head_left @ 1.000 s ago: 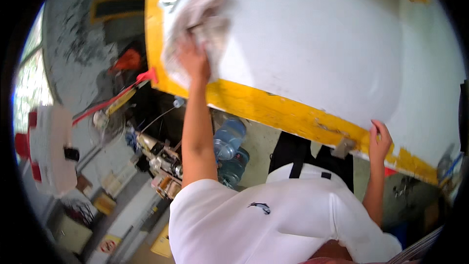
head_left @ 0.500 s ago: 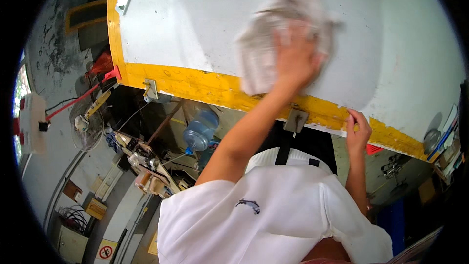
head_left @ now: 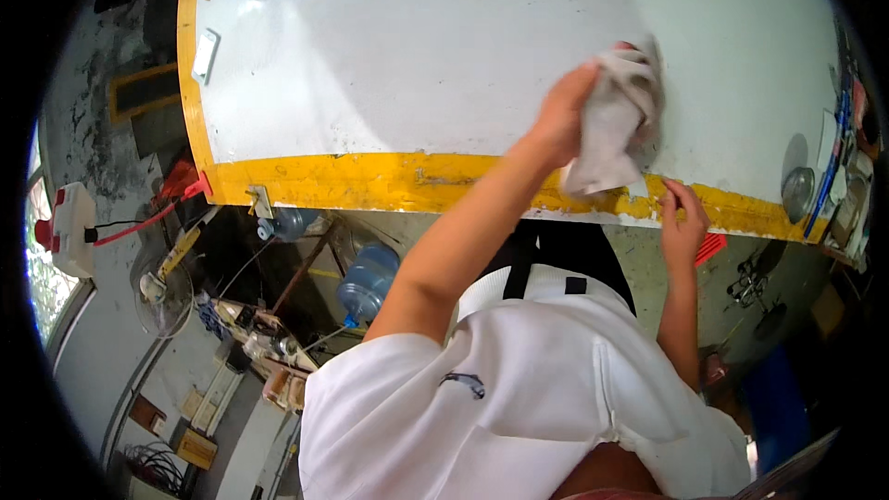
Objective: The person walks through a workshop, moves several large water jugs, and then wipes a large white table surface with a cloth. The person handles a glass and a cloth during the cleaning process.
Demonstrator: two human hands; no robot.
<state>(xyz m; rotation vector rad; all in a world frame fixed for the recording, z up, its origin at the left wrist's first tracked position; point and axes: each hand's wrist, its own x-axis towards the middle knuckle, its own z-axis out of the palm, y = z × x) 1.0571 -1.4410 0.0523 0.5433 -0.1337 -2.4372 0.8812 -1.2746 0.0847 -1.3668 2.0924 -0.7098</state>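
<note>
My left hand reaches up and to the right over a white tabletop with yellow tape along its front edge. Its fingers are closed on a bunched, greyish-white cloth, and most of them are hidden behind the folds. The cloth's lower end hangs down over the yellow tape. At the front edge, to the right of the cloth, my right hand has loosely bent fingers, somewhat apart, with nothing visible in them. Its fingertips are at the taped edge.
A small white case and metal pieces lie at the table's left edge. A round glass dish and blue pens sit at the right end. Below left are a fan, a blue water bottle and a power strip.
The left hand has moved right with the cloth, which was spread out and is now bunched up. My right hand stays at the front edge. The view has shifted slightly.
</note>
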